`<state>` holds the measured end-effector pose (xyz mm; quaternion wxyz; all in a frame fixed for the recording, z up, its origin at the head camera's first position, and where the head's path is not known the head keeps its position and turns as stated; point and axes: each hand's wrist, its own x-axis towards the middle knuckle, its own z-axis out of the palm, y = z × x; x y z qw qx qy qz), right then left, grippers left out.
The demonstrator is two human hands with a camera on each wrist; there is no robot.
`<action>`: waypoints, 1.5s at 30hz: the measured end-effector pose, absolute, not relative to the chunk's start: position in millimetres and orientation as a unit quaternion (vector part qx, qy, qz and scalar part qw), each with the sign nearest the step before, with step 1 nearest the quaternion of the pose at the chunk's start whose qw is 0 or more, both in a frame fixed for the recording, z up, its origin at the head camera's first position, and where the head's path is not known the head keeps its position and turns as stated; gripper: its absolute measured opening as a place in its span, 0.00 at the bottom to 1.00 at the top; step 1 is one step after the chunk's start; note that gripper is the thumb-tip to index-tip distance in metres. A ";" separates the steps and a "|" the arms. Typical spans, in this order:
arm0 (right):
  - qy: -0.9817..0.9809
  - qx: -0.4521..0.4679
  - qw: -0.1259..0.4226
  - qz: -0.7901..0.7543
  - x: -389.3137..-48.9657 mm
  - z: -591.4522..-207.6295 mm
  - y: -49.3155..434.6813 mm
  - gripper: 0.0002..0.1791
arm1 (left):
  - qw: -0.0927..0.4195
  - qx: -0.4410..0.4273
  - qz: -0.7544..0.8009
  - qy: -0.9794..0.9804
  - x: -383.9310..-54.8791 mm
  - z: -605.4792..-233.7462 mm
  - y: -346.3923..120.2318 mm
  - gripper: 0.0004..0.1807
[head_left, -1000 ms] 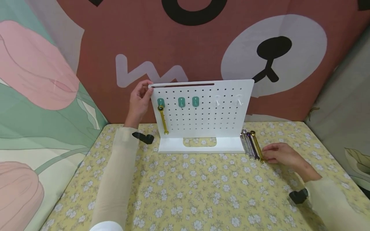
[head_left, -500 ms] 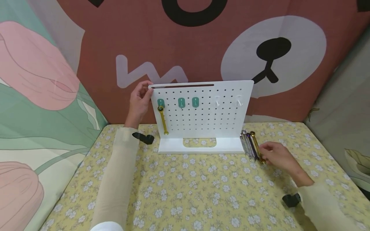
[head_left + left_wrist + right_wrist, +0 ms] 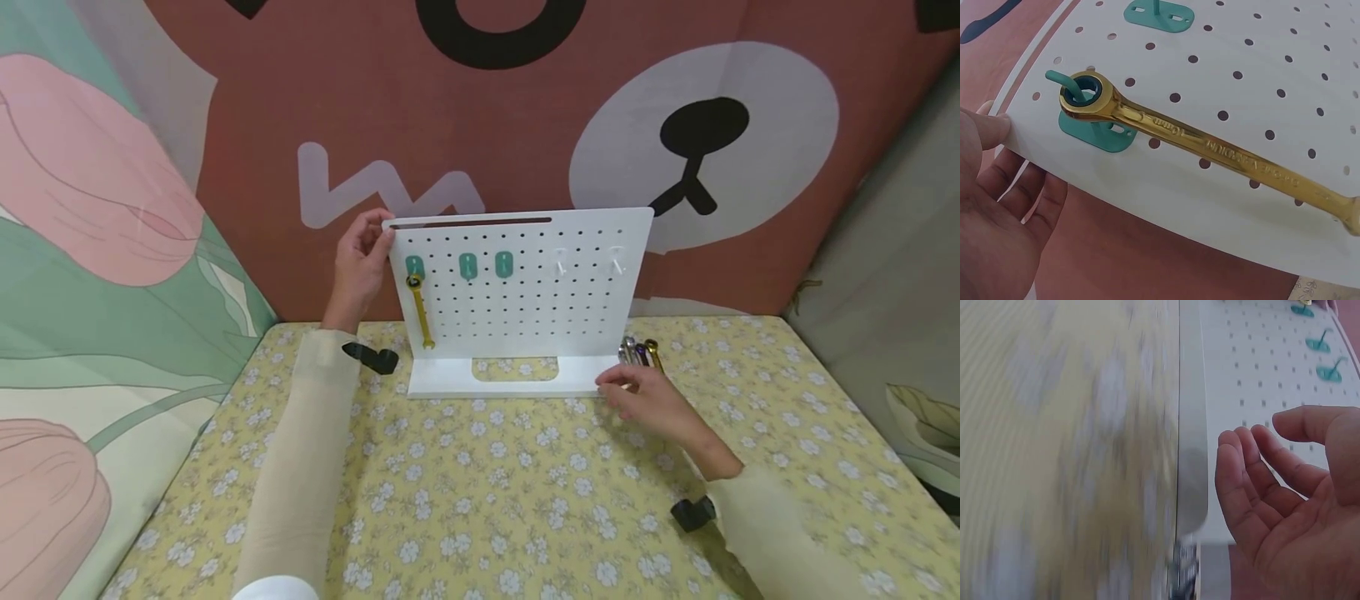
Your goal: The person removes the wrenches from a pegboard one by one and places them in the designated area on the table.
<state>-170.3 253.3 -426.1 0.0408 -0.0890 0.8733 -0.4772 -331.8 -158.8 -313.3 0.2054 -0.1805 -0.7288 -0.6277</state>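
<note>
My left hand (image 3: 362, 265) grips the upper left corner of a white pegboard (image 3: 517, 308), thumb on the front, fingers behind the edge. A gold ratcheting combination wrench (image 3: 1197, 140) hangs by its ring end on the leftmost green hook (image 3: 1100, 134), close beside that hand. My right hand (image 3: 648, 402), its fingers loosely bent with nothing between them, is over the front right corner of the pegboard's base (image 3: 442, 379). Behind it lie several more wrenches (image 3: 651, 350), silver, purple and gold, their lower ends hidden by the hand.
Two other green hooks (image 3: 486, 265) and two clear hooks (image 3: 587, 262) are on the board with nothing hanging from them. A floral cloth (image 3: 465, 492) covers the table. A printed brown curtain (image 3: 480, 125) stands close behind the board.
My right hand first moved in to the wrenches at the right, then left them and shifted left to the base's front corner. My left hand has kept its place on the pegboard.
</note>
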 end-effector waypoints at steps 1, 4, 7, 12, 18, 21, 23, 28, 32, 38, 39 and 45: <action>0.869 -0.097 0.045 -0.484 -171.6 -426.9 247.1 0.18 | 0.205 -0.180 -0.627 -0.730 -331.7 -313.6 -158.6 0.16; 0.857 -0.124 0.052 -0.497 -175.7 -430.3 228.5 0.17 | 0.203 -0.176 -0.627 -0.731 -331.0 -314.8 -158.5 0.15; 0.842 -0.149 0.061 -0.515 -180.7 -432.9 210.4 0.17 | 0.203 -0.171 -0.627 -0.733 -330.3 -316.1 -159.3 0.14; 0.834 -0.152 0.057 -0.527 -191.5 -433.2 182.1 0.18 | 0.205 -0.174 -0.629 -0.729 -330.2 -314.8 -159.0 0.14; 0.826 -0.157 0.059 -0.538 -205.2 -432.7 148.6 0.20 | 0.208 -0.167 -0.624 -0.734 -329.4 -315.5 -158.0 0.16; 0.825 -0.167 0.059 -0.537 -210.4 -431.7 131.2 0.20 | 0.208 -0.159 -0.623 -0.737 -328.5 -317.6 -158.7 0.16; 0.823 -0.172 0.055 -0.538 -214.7 -429.0 120.1 0.20 | 0.211 -0.160 -0.624 -0.735 -328.1 -318.1 -158.8 0.16; 0.820 -0.177 0.036 -0.543 -227.7 -418.5 99.1 0.19 | 0.216 -0.167 -0.618 -0.737 -328.0 -314.4 -157.4 0.16; 0.823 -0.175 0.031 -0.540 -238.7 -412.1 89.1 0.19 | 0.214 -0.162 -0.616 -0.740 -327.4 -311.3 -156.9 0.15; 0.804 -0.145 0.058 -0.574 -249.9 -407.5 77.1 0.19 | 0.212 -0.169 -0.616 -0.740 -328.5 -310.4 -157.0 0.16; 0.801 -0.141 0.060 -0.579 -251.2 -407.9 75.0 0.19 | 0.211 -0.172 -0.615 -0.740 -328.8 -310.2 -156.8 0.17; 0.811 -0.141 0.041 -0.566 -258.5 -416.1 57.0 0.17 | 0.207 -0.163 -0.616 -0.742 -321.6 -305.2 -153.5 0.17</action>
